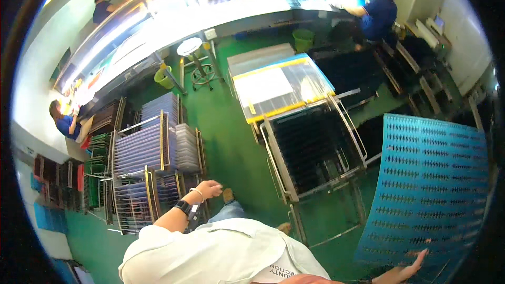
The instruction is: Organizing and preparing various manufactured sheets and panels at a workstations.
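Note:
My left hand (210,189) hangs in front of my body with loosely bent fingers, and nothing shows in it. A dark watch (183,206) and a light bracelet (198,193) are on that wrist. At the lower right, my right hand (412,269) reaches out with its fingers spread. It is at the near end of a large blue sheet (402,179) with rows of small dark cut-outs. Whether the fingers touch the sheet I cannot tell.
A wheeled rack (297,194) stands ahead, topped by a yellow-edged frame (263,113). Racks of stacked panels (142,152) stand left. Beyond are a round stool (189,47), green bins (303,39) and a brightly lit bench (210,18), with people (380,16) at work.

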Demonstrator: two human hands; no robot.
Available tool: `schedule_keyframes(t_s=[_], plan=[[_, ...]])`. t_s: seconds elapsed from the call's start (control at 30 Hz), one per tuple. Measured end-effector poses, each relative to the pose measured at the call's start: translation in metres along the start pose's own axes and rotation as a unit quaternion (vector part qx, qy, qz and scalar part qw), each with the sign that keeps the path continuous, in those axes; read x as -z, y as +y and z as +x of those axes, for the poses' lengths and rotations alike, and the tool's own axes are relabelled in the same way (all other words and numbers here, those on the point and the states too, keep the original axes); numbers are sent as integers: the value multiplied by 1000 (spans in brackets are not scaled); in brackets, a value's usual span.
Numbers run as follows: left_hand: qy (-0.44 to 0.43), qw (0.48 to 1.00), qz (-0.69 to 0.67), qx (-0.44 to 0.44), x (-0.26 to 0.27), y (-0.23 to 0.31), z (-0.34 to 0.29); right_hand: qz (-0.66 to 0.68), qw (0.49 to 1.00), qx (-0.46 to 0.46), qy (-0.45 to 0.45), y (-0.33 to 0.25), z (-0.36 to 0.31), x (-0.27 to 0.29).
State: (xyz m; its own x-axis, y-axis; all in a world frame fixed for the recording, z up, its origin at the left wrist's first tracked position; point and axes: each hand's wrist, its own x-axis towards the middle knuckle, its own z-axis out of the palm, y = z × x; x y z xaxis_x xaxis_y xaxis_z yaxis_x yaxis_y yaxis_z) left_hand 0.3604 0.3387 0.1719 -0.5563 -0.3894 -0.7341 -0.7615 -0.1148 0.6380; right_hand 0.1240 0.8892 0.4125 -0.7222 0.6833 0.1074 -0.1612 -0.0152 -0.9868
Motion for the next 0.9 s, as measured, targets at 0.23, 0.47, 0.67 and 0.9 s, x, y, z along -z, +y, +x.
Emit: schedule_keyframes(t_s=[0.23,0.47,0.67,0.9], plan=[[-91,970,-86,-210,108,138,24,114,984,-4,-137,2,-163,-222],[-363,829,-316,-285,195,226,46,169,907,-196,-332,42,-317,-416],[-168,813,-523,-195,261,238,116,112,861,-273,-414,119,-432,-555],[-58,774,-587,-229,427,264,211,101,684,-103,-715,196,-496,-744]])
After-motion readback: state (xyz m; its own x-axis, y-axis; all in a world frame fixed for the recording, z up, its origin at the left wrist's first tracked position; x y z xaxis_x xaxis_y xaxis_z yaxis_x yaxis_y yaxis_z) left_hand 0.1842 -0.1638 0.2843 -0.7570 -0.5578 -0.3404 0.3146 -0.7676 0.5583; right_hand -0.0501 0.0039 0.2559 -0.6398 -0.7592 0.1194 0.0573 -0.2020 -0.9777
